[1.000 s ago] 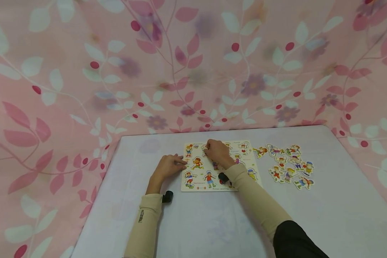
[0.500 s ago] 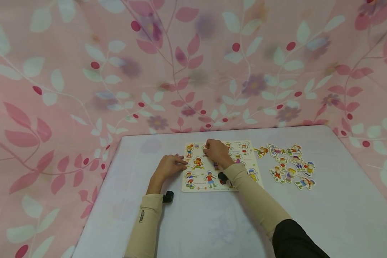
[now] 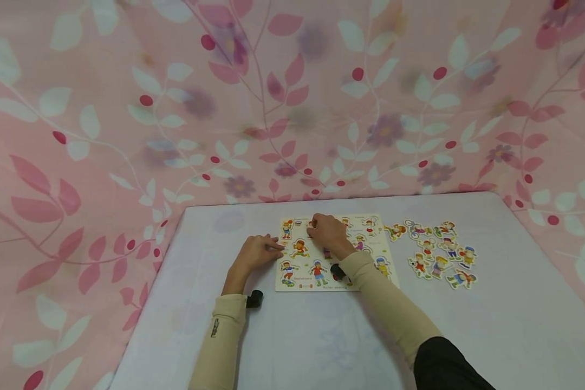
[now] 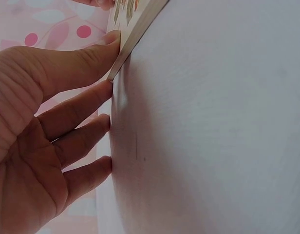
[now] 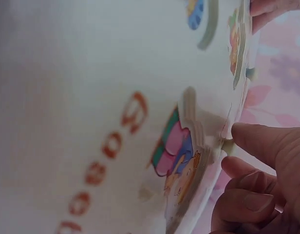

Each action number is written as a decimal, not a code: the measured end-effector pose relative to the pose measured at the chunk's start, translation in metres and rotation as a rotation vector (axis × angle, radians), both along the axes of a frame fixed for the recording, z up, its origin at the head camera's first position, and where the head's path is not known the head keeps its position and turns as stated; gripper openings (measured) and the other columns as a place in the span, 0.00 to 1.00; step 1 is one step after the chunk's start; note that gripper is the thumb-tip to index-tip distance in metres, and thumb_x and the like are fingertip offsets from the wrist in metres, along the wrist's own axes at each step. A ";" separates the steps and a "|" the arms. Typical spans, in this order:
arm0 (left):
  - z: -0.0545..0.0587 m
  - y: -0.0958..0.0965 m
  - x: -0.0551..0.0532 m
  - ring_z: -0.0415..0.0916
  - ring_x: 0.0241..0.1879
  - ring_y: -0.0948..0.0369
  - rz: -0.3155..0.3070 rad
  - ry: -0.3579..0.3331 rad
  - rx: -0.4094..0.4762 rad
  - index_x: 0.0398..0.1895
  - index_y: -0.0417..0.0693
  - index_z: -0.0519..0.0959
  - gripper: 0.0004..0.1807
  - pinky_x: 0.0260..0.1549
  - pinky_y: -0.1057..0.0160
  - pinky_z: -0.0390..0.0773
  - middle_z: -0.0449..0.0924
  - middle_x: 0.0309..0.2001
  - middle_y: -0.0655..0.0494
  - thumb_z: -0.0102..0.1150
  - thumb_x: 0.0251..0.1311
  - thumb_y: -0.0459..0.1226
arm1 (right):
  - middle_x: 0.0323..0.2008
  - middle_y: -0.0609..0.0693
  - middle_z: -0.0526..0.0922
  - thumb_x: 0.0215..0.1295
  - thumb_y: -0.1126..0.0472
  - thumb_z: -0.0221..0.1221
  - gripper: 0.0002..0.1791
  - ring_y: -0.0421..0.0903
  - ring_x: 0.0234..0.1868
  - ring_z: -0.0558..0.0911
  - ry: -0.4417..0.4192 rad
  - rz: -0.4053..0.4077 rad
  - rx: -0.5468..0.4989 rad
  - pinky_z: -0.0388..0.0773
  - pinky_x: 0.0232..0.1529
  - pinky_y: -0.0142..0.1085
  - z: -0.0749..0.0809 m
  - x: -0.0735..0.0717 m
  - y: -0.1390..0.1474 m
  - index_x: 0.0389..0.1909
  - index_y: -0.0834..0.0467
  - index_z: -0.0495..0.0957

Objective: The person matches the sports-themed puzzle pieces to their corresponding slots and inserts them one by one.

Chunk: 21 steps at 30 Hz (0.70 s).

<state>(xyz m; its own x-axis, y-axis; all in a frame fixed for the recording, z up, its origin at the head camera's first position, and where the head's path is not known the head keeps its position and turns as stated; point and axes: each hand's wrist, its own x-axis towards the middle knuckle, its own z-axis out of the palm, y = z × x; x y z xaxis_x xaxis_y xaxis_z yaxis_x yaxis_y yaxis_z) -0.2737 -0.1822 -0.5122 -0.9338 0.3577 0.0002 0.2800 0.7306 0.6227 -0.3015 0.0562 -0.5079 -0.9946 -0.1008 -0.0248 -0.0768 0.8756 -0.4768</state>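
Observation:
A flat wooden puzzle board [image 3: 302, 284] printed with children playing sports lies on the table. My left hand [image 3: 257, 252] is at its left edge; in the left wrist view the thumb [image 4: 99, 56] rests on top and the index finger touches the rim below, pinching it. Over the board's upper part, my right hand [image 3: 330, 234] has thumb and index finger close together. Between them, in the right wrist view, shows the edge of a small puzzle piece [image 5: 228, 145], mostly hidden. Nearer that camera, a child-shaped piece [image 5: 177, 151] sits in the board beside orange lettering.
Several loose child-shaped puzzle pieces [image 3: 439, 266] lie in a cluster right of the board. A white cloth covers the table [image 3: 302, 341]. Behind it hangs a pink floral curtain [image 3: 283, 108]. My right forearm crosses the board's lower right part.
The right hand has shifted very slightly at the same spot on the board. The left hand stays at the board's edge, and the loose pieces lie as before.

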 end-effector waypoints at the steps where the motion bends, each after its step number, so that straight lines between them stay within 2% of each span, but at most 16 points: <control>1: 0.000 0.000 0.000 0.68 0.66 0.49 0.000 0.001 0.001 0.38 0.52 0.90 0.09 0.68 0.46 0.58 0.82 0.53 0.51 0.74 0.52 0.39 | 0.29 0.46 0.80 0.67 0.48 0.60 0.11 0.45 0.24 0.75 0.008 0.001 0.004 0.69 0.23 0.38 0.000 0.001 0.000 0.37 0.51 0.78; 10: -0.002 0.001 0.000 0.68 0.65 0.49 0.005 -0.006 -0.008 0.38 0.52 0.90 0.09 0.68 0.47 0.58 0.82 0.54 0.52 0.74 0.53 0.39 | 0.21 0.47 0.77 0.68 0.48 0.61 0.13 0.45 0.20 0.71 0.063 0.004 0.001 0.65 0.17 0.37 0.007 0.020 0.005 0.42 0.52 0.79; 15: -0.004 0.001 0.001 0.68 0.66 0.50 0.014 -0.014 -0.014 0.38 0.53 0.90 0.09 0.68 0.47 0.58 0.82 0.55 0.52 0.74 0.53 0.40 | 0.19 0.45 0.75 0.67 0.48 0.61 0.14 0.44 0.20 0.70 0.069 0.006 -0.004 0.65 0.18 0.36 0.010 0.036 0.016 0.45 0.53 0.80; 21: -0.001 0.001 0.001 0.68 0.66 0.48 0.006 -0.004 -0.010 0.39 0.51 0.90 0.10 0.67 0.45 0.60 0.81 0.55 0.51 0.74 0.53 0.40 | 0.16 0.45 0.72 0.68 0.48 0.60 0.13 0.43 0.17 0.67 0.049 0.014 -0.094 0.58 0.16 0.35 0.015 0.053 0.029 0.45 0.52 0.80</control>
